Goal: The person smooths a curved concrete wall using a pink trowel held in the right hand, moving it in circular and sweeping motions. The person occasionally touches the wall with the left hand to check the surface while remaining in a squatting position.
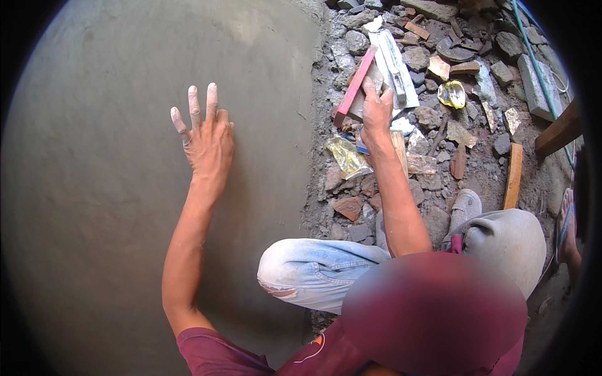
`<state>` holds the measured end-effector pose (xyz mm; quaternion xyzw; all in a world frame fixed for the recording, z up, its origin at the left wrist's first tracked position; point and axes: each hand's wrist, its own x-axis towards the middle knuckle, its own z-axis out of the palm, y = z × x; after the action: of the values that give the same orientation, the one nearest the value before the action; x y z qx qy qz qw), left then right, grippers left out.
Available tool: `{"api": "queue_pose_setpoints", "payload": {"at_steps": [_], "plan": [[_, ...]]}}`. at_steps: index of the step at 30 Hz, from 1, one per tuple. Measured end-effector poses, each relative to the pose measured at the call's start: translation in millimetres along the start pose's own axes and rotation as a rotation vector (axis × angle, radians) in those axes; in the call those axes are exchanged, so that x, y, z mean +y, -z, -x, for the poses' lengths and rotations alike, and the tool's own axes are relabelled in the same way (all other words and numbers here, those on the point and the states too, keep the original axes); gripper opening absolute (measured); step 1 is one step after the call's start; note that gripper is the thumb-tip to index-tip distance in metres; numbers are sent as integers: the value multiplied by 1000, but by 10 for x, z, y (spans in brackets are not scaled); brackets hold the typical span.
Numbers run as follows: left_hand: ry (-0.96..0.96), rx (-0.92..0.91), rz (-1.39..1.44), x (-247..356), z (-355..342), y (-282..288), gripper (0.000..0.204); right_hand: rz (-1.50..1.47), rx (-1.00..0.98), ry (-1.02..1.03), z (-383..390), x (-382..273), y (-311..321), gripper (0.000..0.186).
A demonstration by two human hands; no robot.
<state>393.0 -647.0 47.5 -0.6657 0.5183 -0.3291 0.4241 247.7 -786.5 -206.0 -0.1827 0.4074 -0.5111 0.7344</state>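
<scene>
In the upper frame, right of centre, my right hand (378, 111) was clamped around a red-edged tool (356, 85), its red edge slanting just left of the fingers. Left of centre, my left hand (210, 141) was spread over the grey surface (100, 188).

you wear a maroon shirt (338, 348) with a short sleeve (216, 354) on your left arm; an orange, rounded print with a thin pale curved line (311, 348) marks its front. a blurred patch hides much of the rest. your left trouser leg (320, 269) is light blue denim, faded almost white at the knee, with visible seams and a frayed rip (278, 291) below it. your right trouser leg (511, 241) looks paler, nearly grey. a grey shoe (466, 205) shows beside it. dried, dusty residue coats the fingers of your left hand (210, 141).
</scene>
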Motion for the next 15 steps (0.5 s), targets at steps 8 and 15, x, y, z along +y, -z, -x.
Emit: {"api": "queue_pose_setpoints", "payload": {"at_steps": [8, 15], "plan": [[1, 0, -29, -8, -55, -55, 15, 47, 20, 2, -98, 159, 88, 55], [-4, -29, -43, -14, -103, -89, 10, -1, -16, -26, -73, 126, 101, 58]]}}
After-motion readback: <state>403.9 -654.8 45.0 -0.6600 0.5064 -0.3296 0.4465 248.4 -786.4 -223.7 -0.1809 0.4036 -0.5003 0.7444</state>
